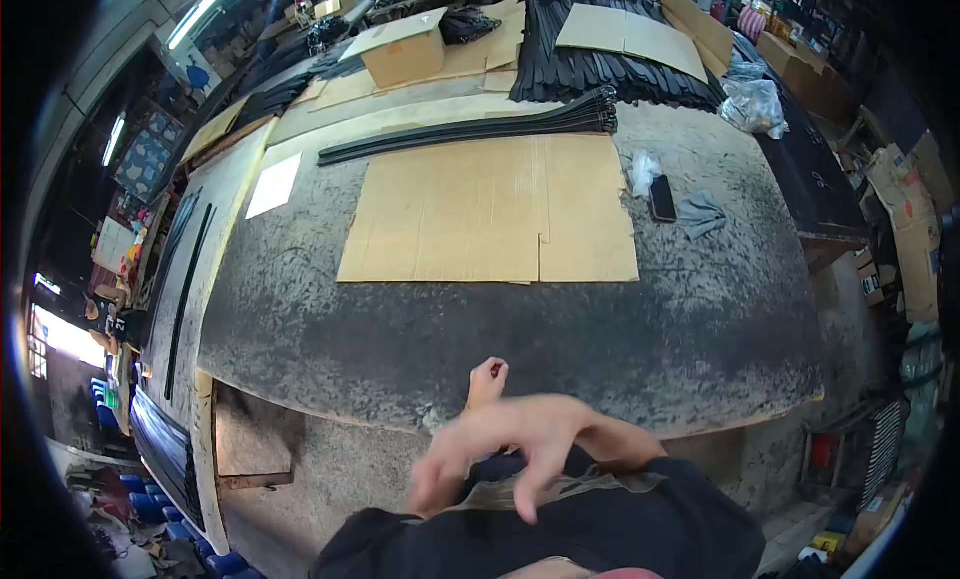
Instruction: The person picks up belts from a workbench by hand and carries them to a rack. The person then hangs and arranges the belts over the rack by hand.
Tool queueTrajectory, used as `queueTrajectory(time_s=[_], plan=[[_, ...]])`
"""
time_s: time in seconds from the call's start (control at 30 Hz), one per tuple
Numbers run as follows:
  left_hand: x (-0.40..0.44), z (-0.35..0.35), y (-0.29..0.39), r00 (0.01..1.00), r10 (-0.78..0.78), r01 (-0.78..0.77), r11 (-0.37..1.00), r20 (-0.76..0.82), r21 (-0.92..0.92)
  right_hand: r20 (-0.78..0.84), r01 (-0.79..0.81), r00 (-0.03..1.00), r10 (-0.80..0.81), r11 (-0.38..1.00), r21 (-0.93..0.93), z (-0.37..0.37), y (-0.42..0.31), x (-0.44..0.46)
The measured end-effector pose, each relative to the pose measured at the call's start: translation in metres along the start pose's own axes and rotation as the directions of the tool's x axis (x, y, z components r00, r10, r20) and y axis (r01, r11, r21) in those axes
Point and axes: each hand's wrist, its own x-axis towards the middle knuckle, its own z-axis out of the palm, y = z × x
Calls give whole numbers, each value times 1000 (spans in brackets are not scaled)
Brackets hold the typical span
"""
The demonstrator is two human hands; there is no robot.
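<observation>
My right hand [515, 434] crosses in front of my body, close to the camera and slightly blurred. Its thumb and fingers are apart and point down, with nothing seen in them. Beyond it, over the near edge of the dark worn table [420, 339], is my left hand [487, 377], its fingers curled together. Whether anything small is inside that curl I cannot make out. My right hand hides part of the left forearm. Farther up the table, in front of both hands, lies a flat cardboard sheet [460, 214].
A bundle of long black strips [470, 129] lies behind the cardboard. To its right are a phone [662, 199], a grey cloth [702, 215] and a clear plastic bag [645, 171]. A white paper sheet [274, 186] lies left. A cardboard box [402, 54] and piled black strips [610, 74] stand behind.
</observation>
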Motion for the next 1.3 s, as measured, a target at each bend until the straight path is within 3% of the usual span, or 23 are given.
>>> queueTrajectory(time_s=[0.07, 0.13, 0.17, 0.2, 0.23, 0.3, 0.37, 0.4, 0.47, 0.5, 0.53, 0.67, 0.73, 0.77, 0.83, 0.93, 0.97, 1.07, 1.13, 1.2, 1.3], plan=[[43, 1, 33, 994, -6, -20, 972, 109, 236, -367, -310, 899, 239, 939, -150, -55, -10, -48], [85, 15, 7, 897, 434, -438, 898, 88, 38, -676, -444, 676, 293, 894, -56, -104, 2, -97], [116, 24, 16, 923, 382, -379, 924, 50, -50, -761, -422, 575, 300, 906, 39, -135, 15, -125], [139, 25, 33, 944, 312, -327, 926, 103, 190, -830, -386, 462, 313, 913, 130, -169, 30, -155], [164, 30, 37, 942, 319, -336, 904, 109, 262, -898, -411, 340, 279, 903, 125, -204, 39, -179], [220, 45, 46, 940, 316, -342, 879, 130, 333, -970, -414, 141, 196, 902, 122, -285, 58, -235], [256, 70, 45, 916, 400, -319, 784, -39, 533, -991, -422, -5, 132, 898, 122, -364, 76, -291], [263, 83, 40, 926, 377, -308, 788, -23, 533, -993, -464, -63, 96, 878, 114, -406, 80, -313], [282, 102, 36, 927, 366, -190, 650, -85, 735, -972, -340, -221, 82, 927, 155, -485, 83, -344], [282, 106, 35, 938, 338, -161, 623, -78, 766, -965, -344, -264, 1, 934, 95, -522, 83, -355], [285, 107, 36, 944, 324, -160, 628, -69, 761, -949, -353, -304, -81, 935, 33, -558, 82, -365], [285, 104, 39, 959, 276, -141, 657, -62, 740, -889, -157, -454, -54, 987, 20, -680, 81, -391], [283, 102, 39, 960, 276, -152, 671, -54, 726, -906, -27, -404, -125, 992, -125, -708, 73, -378], [284, 102, 39, 963, 263, -138, 672, -60, 727, -908, -26, -403, -111, 994, -110, -726, 75, -385], [283, 102, 40, 964, 260, -136, 681, -63, 720, -869, 219, -495, -8, 967, -134, -749, 72, -399], [283, 102, 44, 962, 264, -143, 693, -64, 707, -828, 313, -553, 91, 944, -105, -745, 59, -378], [283, 102, 44, 961, 268, -143, 693, -69, 707, -795, 308, -592, 129, 948, -75, -738, 52, -370], [284, 102, 43, 962, 260, -132, 696, -76, 706, -823, 192, -548, 146, 980, 46, -751, 55, -390], [283, 101, 43, 966, 253, -141, 692, -56, 709, -813, 200, -563, 149, 979, 41, -752, 49, -380], [283, 102, 42, 966, 250, -136, 691, -59, 710, -746, 123, -642, 178, 984, 129, -756, 45, -378], [283, 101, 43, 967, 248, -135, 694, -59, 708, -743, 172, -638, 203, 978, 119, -762, 43, -384]])
